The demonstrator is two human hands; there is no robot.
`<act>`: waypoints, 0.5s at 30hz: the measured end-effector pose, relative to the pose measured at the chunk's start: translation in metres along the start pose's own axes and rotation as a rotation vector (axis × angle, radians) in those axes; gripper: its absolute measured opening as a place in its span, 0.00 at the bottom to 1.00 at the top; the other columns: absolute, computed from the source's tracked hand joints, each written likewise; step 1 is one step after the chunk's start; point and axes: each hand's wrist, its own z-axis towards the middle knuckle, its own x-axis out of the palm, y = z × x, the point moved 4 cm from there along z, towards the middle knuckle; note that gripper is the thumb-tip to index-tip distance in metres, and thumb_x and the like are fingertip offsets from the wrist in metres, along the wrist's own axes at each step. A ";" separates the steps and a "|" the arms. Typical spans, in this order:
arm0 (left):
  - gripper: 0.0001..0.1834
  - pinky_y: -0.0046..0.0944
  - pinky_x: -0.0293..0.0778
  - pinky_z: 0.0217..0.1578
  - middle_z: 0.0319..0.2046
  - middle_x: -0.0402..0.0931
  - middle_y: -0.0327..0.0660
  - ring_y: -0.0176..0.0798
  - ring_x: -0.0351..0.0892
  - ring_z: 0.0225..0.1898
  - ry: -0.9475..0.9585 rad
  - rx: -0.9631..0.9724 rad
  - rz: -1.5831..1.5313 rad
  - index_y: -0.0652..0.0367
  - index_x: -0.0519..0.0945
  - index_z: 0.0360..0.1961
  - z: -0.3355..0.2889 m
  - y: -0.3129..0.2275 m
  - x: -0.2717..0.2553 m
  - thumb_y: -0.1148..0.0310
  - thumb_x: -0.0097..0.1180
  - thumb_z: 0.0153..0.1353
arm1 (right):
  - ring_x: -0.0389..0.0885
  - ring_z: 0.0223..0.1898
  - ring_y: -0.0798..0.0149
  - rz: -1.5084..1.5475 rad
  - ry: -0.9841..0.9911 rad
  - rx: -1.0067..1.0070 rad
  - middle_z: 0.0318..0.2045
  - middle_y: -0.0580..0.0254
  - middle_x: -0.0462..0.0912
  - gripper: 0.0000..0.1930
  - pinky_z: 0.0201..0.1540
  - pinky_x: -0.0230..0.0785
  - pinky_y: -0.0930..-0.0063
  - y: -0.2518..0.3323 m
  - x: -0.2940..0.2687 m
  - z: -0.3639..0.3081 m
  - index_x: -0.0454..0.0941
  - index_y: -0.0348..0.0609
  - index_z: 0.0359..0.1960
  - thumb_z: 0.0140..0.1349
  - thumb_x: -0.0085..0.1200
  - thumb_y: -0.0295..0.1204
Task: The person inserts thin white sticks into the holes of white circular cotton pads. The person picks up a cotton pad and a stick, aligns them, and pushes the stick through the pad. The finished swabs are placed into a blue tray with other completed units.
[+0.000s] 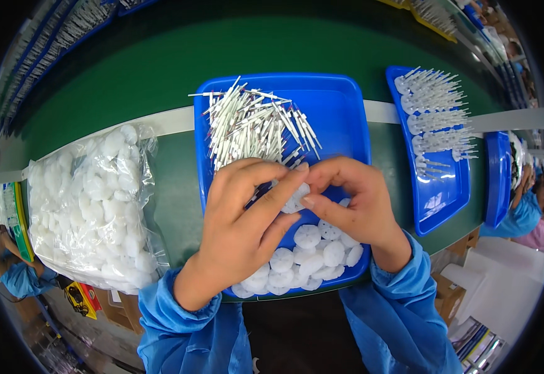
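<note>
Over the middle of a blue tray (340, 100), my two hands meet around a white round plastic disc (296, 201). My left hand (238, 215) pinches it from the left, fingertips together at its upper edge. From the other side, the thumb and forefinger of my right hand (356, 196) grip its right edge. Fingers hide most of the disc, and I cannot tell whether a stick is in it. Behind my hands lies a heap of thin whitish sticks (241, 128) with dark ends. Loose white discs (309, 262) with small holes fill the tray's near end.
A clear bag of white discs (100, 206) lies on the green table (175, 181) at left. To the right, a second blue tray (437, 209) holds rows of discs with upright sticks (437, 115). Other people in blue sleeves (512, 218) work at both sides.
</note>
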 end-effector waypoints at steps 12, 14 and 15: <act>0.30 0.49 0.78 0.51 0.46 0.87 0.44 0.51 0.82 0.46 0.227 -0.071 0.096 0.62 0.83 0.65 -0.002 0.001 0.013 0.81 0.63 0.58 | 0.87 0.57 0.54 -0.811 0.034 -0.323 0.50 0.65 0.90 0.14 0.66 0.76 0.50 0.007 -0.016 -0.015 0.88 0.48 0.39 0.50 0.76 0.27; 0.26 0.48 0.78 0.49 0.42 0.88 0.43 0.51 0.83 0.42 0.209 -0.069 0.098 0.60 0.86 0.60 0.000 0.003 0.011 0.82 0.64 0.58 | 0.87 0.56 0.54 -0.797 0.036 -0.344 0.48 0.65 0.90 0.13 0.65 0.76 0.51 0.003 -0.018 -0.015 0.88 0.48 0.38 0.50 0.75 0.27; 0.24 0.47 0.78 0.47 0.41 0.88 0.42 0.50 0.83 0.41 0.213 -0.073 0.115 0.59 0.87 0.58 0.002 0.002 0.011 0.80 0.65 0.58 | 0.87 0.55 0.55 -0.795 0.032 -0.347 0.47 0.66 0.90 0.13 0.63 0.77 0.52 0.001 -0.018 -0.014 0.88 0.48 0.38 0.50 0.75 0.27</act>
